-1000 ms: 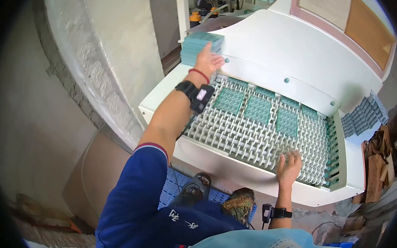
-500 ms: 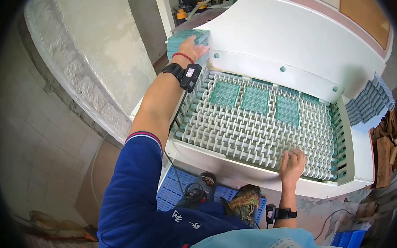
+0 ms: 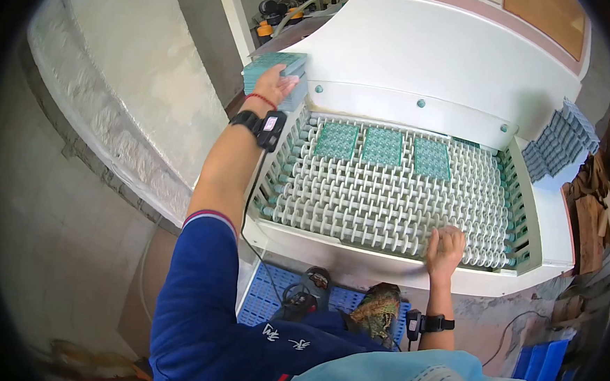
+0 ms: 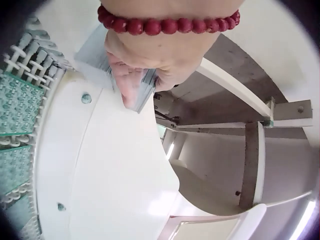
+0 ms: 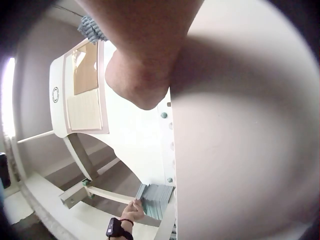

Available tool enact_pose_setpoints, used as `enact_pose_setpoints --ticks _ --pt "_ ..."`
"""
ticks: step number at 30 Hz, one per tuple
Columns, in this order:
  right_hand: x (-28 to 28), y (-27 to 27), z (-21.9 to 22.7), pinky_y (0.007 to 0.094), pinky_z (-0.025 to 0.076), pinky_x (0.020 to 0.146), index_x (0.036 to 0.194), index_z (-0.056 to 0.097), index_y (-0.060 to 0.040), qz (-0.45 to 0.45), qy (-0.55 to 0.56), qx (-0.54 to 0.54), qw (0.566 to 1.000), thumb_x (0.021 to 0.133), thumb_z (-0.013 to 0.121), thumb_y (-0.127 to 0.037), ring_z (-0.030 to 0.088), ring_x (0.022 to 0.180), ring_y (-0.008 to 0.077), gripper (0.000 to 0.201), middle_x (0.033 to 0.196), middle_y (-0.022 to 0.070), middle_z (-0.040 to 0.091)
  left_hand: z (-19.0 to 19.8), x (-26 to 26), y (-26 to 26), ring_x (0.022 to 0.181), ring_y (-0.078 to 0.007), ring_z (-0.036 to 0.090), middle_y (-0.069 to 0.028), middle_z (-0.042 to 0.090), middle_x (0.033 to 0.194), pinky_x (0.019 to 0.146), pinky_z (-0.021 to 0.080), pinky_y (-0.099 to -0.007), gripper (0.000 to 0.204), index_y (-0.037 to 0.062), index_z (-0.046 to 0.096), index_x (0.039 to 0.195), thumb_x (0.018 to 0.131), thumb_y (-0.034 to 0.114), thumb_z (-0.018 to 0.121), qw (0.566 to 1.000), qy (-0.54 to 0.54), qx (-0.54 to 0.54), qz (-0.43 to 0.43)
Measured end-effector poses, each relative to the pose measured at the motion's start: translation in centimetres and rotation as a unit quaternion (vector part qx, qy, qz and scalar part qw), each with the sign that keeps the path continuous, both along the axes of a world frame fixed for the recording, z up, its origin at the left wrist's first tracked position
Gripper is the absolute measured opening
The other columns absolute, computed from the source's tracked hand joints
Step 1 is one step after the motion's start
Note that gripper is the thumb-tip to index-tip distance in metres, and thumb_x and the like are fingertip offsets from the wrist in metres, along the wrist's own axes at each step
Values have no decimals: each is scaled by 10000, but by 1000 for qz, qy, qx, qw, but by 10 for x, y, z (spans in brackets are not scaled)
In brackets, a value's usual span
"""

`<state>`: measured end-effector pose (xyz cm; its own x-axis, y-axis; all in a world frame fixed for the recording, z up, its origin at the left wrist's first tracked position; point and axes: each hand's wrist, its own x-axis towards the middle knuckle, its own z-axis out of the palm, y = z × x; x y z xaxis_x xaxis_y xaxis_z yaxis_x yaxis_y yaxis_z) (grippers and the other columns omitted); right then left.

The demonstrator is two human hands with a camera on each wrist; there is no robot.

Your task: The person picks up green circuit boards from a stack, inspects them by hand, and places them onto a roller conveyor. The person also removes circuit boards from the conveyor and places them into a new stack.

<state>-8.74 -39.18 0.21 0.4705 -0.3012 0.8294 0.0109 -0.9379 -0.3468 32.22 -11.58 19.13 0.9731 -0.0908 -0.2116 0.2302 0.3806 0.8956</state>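
Observation:
My left hand [image 3: 275, 85] is at a stack of thin teal panels [image 3: 256, 64] on the machine's back left corner. In the left wrist view, the fingers lie along one side of the panel edges [image 4: 148, 86] and the thumb is on the other, so the hand pinches the stack's corner. My right hand [image 3: 445, 252] rests at the front edge of the roller bed [image 3: 346, 200], its fingers loosely bent and holding nothing. Square green patterned panels lie on the white rollers: a left one [image 3: 336, 141], a middle one [image 3: 382, 147] and a right one [image 3: 432, 158].
A white curved cover [image 3: 439, 52] rises behind the rollers. Grey-blue corrugated pieces [image 3: 561, 140] are stacked at the machine's right end. Wood scraps [image 3: 589, 229] lie beyond it. A blue slatted platform [image 3: 264, 293] is under the feet, and a black cable [image 3: 246, 218] hangs from the left wrist.
The green panels on the rollers have moved back toward the white cover, and the row behind them has mostly gone under it. Both hands stay at about the same places; the head view has shifted.

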Motion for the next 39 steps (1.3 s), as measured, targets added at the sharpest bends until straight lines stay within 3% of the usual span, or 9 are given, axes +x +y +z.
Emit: enact_pose_setpoints --ticks 4,5,8,11,14,18,29,32,39 --pt "0 1 0 383 410 753 743 564 -33 -8 8 -5 1000 733 670 -15 555 834 279 107 802 90 558 -3 -9 36 730 -240 670 -188 651 852 617 577 -276 425 -68 554 949 795 311 670 996 19 79 -48" --pt "1 2 2 379 410 748 740 570 -32 -13 11 -6 1000 734 669 -16 555 830 277 101 800 90 562 -3 -11 43 807 -283 658 -221 626 939 634 582 -306 533 -94 508 1024 794 364 656 992 0 102 -81" --pt "0 3 2 376 410 749 729 575 -32 -14 12 -4 1000 731 673 -21 557 825 279 99 799 91 569 7 -28 36 829 -333 647 -275 586 1006 657 585 -349 594 -116 435 1102 797 337 668 995 45 75 -51" --pt "1 1 -2 374 409 749 721 577 -31 -13 -1 11 1000 726 674 -21 559 823 279 98 789 91 574 -2 -5 34 862 -385 629 -290 554 1016 695 585 -402 498 -73 397 1117 834 251 646 999 1 -12 -29" --pt "0 0 -2 374 409 748 725 579 -28 -7 -3 12 1000 723 674 -20 560 821 278 95 779 91 575 -3 7 25 873 -374 616 -254 552 963 732 582 -426 334 -48 417 1087 863 128 593 998 -26 -47 18" --pt "-2 0 -2 371 410 744 726 578 -32 -8 -12 13 1000 731 664 -23 560 814 275 86 774 92 573 -3 3 26 864 -342 601 -211 509 1004 701 590 -452 309 -38 413 1121 861 50 555 993 -41 -112 19" --pt "-3 -1 -4 375 414 722 694 551 -36 -20 -25 -9 999 736 666 -37 547 769 272 122 756 95 561 -1 -74 85 953 -277 582 -128 550 1031 826 539 -487 191 -1 477 1049 864 -2 519 994 -66 -86 11" --pt "-4 0 -5 377 416 721 692 559 -33 -25 -19 -9 999 742 664 -47 546 759 278 118 757 99 565 -12 -101 119 955 -250 602 -125 584 1036 840 538 -443 154 -3 521 1004 858 36 551 994 -86 -68 -26" --pt "0 4 -9 380 430 733 692 602 -34 -16 18 7 1000 757 672 -80 557 782 278 106 765 94 591 -53 -179 214 834 -244 647 -130 642 947 727 573 -365 183 -10 558 1007 853 88 574 997 -18 32 -64"
